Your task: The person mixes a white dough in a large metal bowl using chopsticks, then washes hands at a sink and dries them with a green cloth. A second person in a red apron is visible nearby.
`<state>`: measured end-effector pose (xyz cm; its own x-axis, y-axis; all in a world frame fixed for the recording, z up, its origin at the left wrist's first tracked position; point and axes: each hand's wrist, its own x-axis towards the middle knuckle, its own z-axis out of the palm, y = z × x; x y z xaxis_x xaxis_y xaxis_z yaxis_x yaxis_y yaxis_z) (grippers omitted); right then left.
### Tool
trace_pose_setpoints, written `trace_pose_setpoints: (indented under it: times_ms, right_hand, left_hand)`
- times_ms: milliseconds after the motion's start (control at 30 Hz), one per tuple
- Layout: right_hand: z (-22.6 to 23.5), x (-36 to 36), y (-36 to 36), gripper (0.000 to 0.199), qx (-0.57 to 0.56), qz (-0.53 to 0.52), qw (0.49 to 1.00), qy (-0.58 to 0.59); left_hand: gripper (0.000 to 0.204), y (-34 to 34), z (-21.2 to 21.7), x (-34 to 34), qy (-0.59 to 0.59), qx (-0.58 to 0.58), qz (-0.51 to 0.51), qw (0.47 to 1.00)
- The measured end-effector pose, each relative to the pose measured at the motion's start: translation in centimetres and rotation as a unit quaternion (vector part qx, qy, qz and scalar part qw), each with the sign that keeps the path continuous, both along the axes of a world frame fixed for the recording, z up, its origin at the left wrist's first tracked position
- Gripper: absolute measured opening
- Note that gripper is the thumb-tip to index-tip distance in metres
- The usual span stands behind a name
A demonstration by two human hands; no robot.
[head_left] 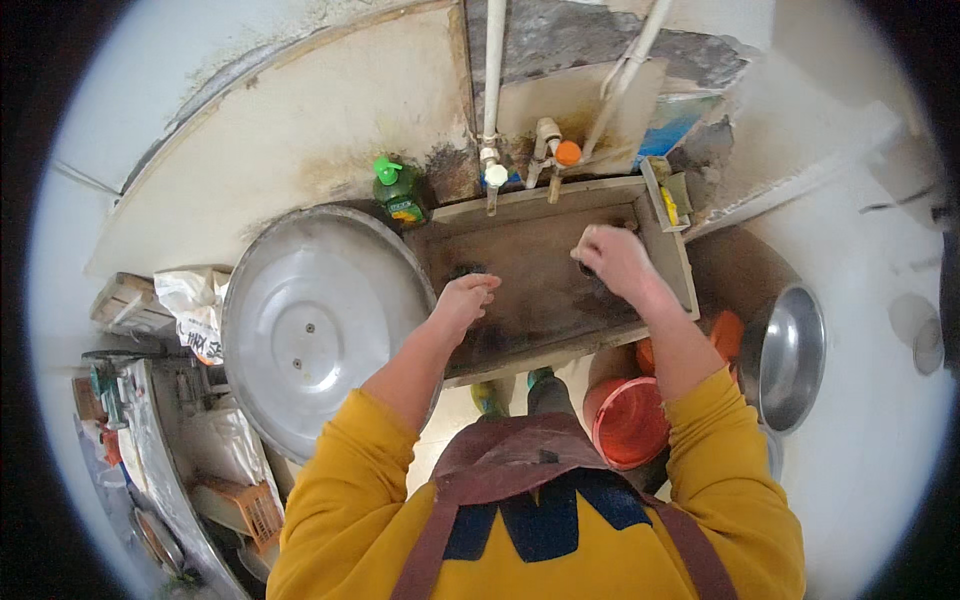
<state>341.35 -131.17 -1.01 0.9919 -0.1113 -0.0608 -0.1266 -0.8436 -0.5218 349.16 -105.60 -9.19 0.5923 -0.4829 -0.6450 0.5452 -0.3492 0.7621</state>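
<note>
A grey rectangular stone sink [682,262] lies in front of me, its basin brown and stained. Over the basin's left part is my left hand [468,304], its fingers reaching forward and holding nothing that I can see. My right hand [614,260] hangs over the right part, slightly blurred. Its fingers are curled together, and a dark patch shows just under them; I cannot tell whether that is a held thing or a drain. Two taps stand at the back rim, one with a white knob [496,176], the other with an orange knob [568,153].
A large round metal basin [290,250] leans left of the sink. Behind it stands a green pump bottle [400,192]. Lower right are a red bucket [630,425] and a steel bowl [792,355]. Shelves with an orange basket [262,515] fill the lower left.
</note>
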Motion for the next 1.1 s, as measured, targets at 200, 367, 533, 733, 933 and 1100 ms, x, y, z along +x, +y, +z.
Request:
trace_pose_setpoints:
  times_ms: [200,367,533,733,933,1100]
  right_hand:
    - [0.2,8.9,-2.9,0.036,-0.158,-0.079,0.977,-0.119]
    - [-2.5,13.4,-4.5,0.048,-0.196,-0.044,0.979,-0.041]
    - [-5.7,14.7,-6.0,0.036,-0.228,0.004,0.970,-0.082]
    - [-6.9,15.1,-7.7,0.020,-0.170,0.063,0.971,-0.158]
    - [-7.3,15.7,-7.8,0.012,-0.140,0.085,0.970,-0.178]
    - [-7.7,16.0,-8.2,0.013,-0.085,0.060,0.989,-0.104]
  left_hand:
    - [0.029,-5.1,-5.4,4.7,0.033,0.082,-0.044,0.995]
    - [0.027,-10.4,-9.1,6.4,0.047,0.120,-0.021,0.991]
    - [0.027,-13.9,-12.1,7.5,0.062,0.110,-0.079,0.989]
    - [0.025,-16.4,-17.3,7.8,-0.079,0.149,-0.236,0.957]
    - [0.023,-17.9,-18.9,7.4,-0.213,0.190,-0.350,0.892]
    - [0.022,-19.3,-17.5,7.3,-0.271,0.255,-0.422,0.827]
